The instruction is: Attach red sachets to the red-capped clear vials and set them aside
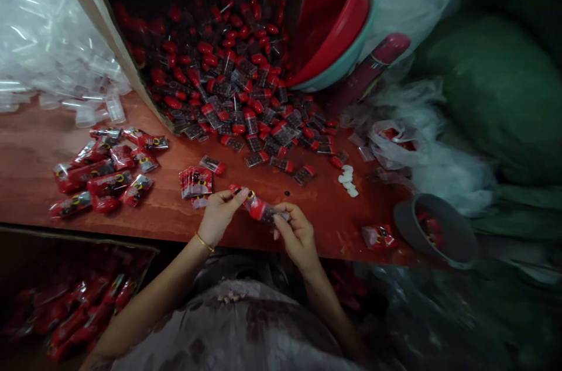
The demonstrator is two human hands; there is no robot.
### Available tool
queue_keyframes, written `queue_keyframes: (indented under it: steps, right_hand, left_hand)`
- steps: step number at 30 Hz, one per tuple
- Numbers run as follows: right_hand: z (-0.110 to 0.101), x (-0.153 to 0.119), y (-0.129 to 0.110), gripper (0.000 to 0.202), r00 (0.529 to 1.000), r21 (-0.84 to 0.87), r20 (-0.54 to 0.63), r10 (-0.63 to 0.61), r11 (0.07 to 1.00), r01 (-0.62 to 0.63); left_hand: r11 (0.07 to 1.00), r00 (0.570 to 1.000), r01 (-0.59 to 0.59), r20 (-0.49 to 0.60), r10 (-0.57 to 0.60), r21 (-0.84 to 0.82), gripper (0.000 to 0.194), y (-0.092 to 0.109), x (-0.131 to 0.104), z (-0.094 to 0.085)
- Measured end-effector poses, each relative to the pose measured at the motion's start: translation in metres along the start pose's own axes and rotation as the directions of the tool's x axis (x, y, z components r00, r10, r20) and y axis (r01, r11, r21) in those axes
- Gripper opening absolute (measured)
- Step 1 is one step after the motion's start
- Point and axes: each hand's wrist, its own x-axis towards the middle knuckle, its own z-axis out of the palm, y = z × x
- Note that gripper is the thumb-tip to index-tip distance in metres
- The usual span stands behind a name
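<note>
My left hand (220,214), with a gold bangle at its wrist, pinches a red printed plastic sleeve (248,195). In my right hand (299,236), thumb and fingers grip the clear end of a small red-capped tube (266,212) with dark contents. The tube's red cap points left and meets the sleeve; how far it sits inside I cannot tell. Just left of my left hand lies a stack of flat red printed sleeves (195,182), with a loose red-capped tube (212,164) beside it.
An open carton (127,67) spills red-capped tubes onto the red table (175,216). Wrapped tubes (108,175) lie at left, more in a box (88,312) below. Red basin (355,2), spray can (373,67), white pieces (348,181) and grey bowl (408,224) are at right.
</note>
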Motion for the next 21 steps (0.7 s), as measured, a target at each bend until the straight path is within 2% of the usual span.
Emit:
queue_keyframes:
  steps: [3, 7, 14, 17, 21]
  right_hand:
    - [0.007, -0.001, 0.001, 0.017, 0.998, 0.079, 0.006, 0.055, 0.995, -0.056]
    - [0.015, 0.000, 0.003, 0.018, 0.997, 0.158, -0.019, 0.069, 0.985, -0.066]
    - [0.031, 0.005, 0.005, 0.017, 0.969, 0.180, -0.238, 0.065, 0.983, -0.021]
    - [0.033, 0.005, 0.004, 0.016, 0.979, 0.171, -0.191, 0.068, 0.985, -0.035]
    - [0.036, 0.002, 0.000, 0.015, 0.989, 0.203, -0.111, 0.098, 0.976, -0.073]
  left_hand:
    - [0.999, 0.999, -0.032, 0.019, 0.033, -0.023, 0.030, -0.003, 0.000, 0.002]
    - [0.992, 0.999, 0.012, 0.048, -0.006, -0.129, 0.031, -0.012, -0.001, 0.006]
    - [0.965, 0.998, 0.056, 0.029, -0.050, -0.256, 0.030, -0.036, -0.009, 0.017]
    - [0.961, 0.997, 0.057, 0.057, -0.043, -0.271, 0.026, -0.036, -0.010, 0.018]
    - [0.967, 0.988, 0.035, 0.152, 0.004, -0.251, 0.017, -0.023, -0.005, 0.015]
